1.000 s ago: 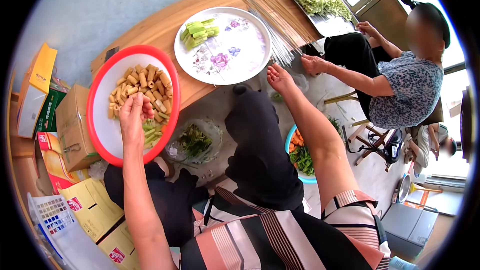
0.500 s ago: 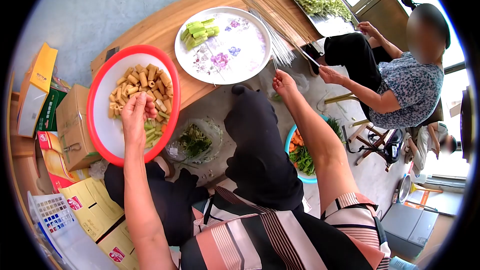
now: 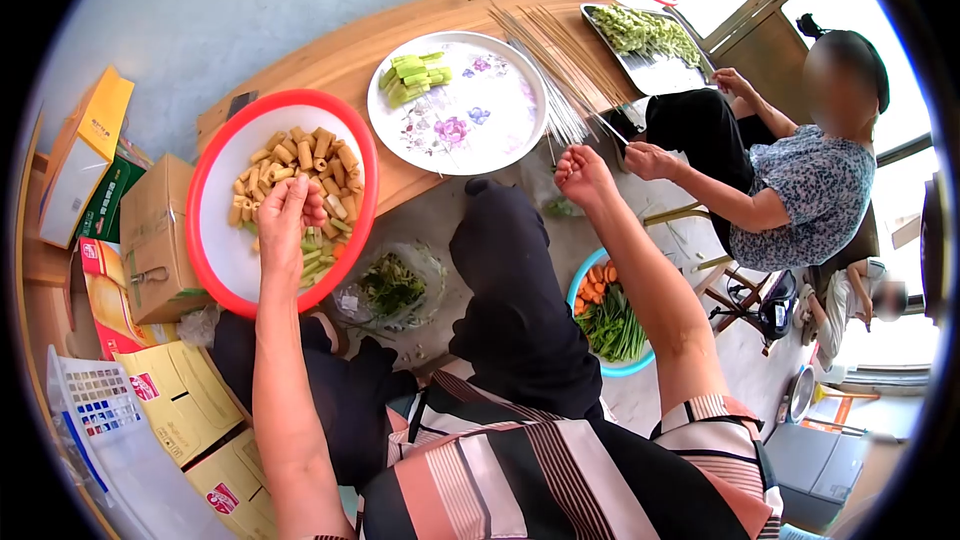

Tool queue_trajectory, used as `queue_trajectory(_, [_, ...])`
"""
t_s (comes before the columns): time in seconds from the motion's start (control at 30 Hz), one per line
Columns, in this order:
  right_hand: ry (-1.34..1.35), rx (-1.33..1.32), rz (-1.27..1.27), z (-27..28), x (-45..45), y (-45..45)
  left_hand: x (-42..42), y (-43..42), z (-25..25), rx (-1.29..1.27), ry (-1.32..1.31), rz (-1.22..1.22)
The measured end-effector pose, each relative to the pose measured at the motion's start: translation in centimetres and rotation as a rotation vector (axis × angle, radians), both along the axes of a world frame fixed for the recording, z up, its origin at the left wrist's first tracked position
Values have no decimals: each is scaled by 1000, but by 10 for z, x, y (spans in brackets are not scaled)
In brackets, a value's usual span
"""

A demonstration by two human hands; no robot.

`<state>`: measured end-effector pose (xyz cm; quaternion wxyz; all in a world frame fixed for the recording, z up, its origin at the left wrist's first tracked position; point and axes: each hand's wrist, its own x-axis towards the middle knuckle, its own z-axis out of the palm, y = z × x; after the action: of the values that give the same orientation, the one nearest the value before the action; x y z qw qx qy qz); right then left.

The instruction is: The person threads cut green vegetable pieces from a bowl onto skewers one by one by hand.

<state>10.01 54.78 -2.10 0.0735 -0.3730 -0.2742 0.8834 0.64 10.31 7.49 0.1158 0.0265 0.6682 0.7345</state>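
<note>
My left hand (image 3: 290,215) is over the red-rimmed white basin (image 3: 203,225), its fingers curled together; anything between them is hidden. Short tan cylindrical pieces (image 3: 285,160) fill much of the basin, with cut green stalks (image 3: 318,265) beneath my hand. My right hand (image 3: 583,177) is closed beyond the table edge, near the ends of the metal skewers (image 3: 565,115). A thin skewer (image 3: 551,148) seems to end at its fingertips. Between my hands, a flowered white tray (image 3: 455,150) carries a small pile of cut green stalks (image 3: 412,78).
A metal tray (image 3: 660,77) of green pieces stands farther along the wooden table (image 3: 340,55). To the right sits another person (image 3: 810,190) holding a skewer. A blue basin (image 3: 625,368) of carrots and greens and a plastic bag (image 3: 390,285) are on the floor; boxes (image 3: 165,240) stand left.
The whole view has shifted, so the table and basin appear lower and slightly right. My right hand is a little nearer to me, fingers still closed. My left hand stays over the basin.
</note>
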Motion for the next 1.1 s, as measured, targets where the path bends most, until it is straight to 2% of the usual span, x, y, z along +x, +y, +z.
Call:
queue_trajectory(0.07, [116,-159,101,35,23,-26,-1,-2,0,33,-5,-18])
queue_trajectory(0.17, [229,-191,231,89,47,-64,-1,-1,2,5,16,-32])
queue_trajectory(0.27, [296,-20,392,142,57,-115,3,4,8,22,2,-99])
queue_trajectory(0.33, [395,119,596,151,56,-146,5,5,6,44,-7,-164])
queue_trajectory(0.37, [361,213,657,155,53,-165,6,5,6,108,-44,-199])
queue_trajectory(0.47, [298,277,851,154,46,-218,13,5,22,310,-129,-325])
queue_trajectory(0.53, [285,415,1023,141,41,-243,14,-1,24,389,-142,-315])
queue_trajectory(0.67, [316,510,1247,131,28,-272,7,-23,18,432,-122,-267])
queue_trajectory(0.8, [334,787,1130,133,-8,-271,9,-35,24,355,-138,-265])
queue_trajectory(0.87, [375,808,1009,132,-33,-273,12,-36,24,250,-93,-385])
queue_trajectory(0.97, [405,744,910,137,-59,-287,15,-33,17,138,-101,-446])
queue_trajectory(1.1, [446,595,888,116,-82,-295,16,-32,7,-5,-130,-508])
